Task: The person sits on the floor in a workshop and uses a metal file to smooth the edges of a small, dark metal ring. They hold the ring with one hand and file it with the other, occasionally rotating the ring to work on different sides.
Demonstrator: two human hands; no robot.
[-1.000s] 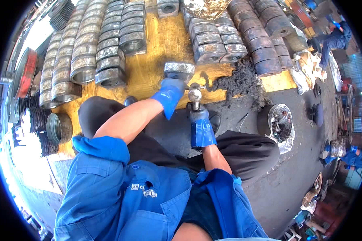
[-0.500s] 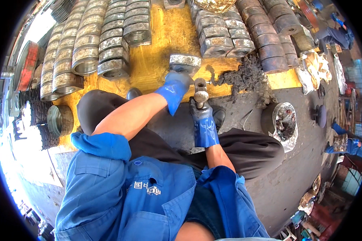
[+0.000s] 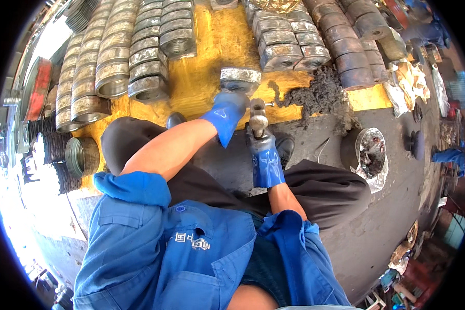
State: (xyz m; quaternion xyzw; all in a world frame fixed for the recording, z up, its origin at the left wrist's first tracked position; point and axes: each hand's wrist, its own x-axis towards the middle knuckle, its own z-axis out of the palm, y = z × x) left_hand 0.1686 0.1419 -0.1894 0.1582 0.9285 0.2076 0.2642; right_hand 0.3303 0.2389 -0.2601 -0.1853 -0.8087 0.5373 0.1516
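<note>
1. Rows of dull grey metal rings (image 3: 113, 56) lie at the left on the yellow surface (image 3: 207, 39); being round, the end ones could roll if knocked by a knee.
2. The left hand (image 3: 230, 105), in a dark-palmed glove with a blue cuff, is at the near edge of a worn grey metal block (image 3: 240, 75). Its fingers are hidden, so whether they grip cannot be told; a stray blow could catch them.
3. That block, ahead of the hand over the yellow surface, could skid or tip if hit off-centre.
4. The steel hammer with a rounded head (image 3: 258, 122) is just beside, its handle in the closed fingers of the blue-cuffed right hand (image 3: 262, 143); a dirty palm could let it twist.
5. The crumbly black heap (image 3: 315, 99) farther right could spread grime onto the gloves if brushed.
</note>
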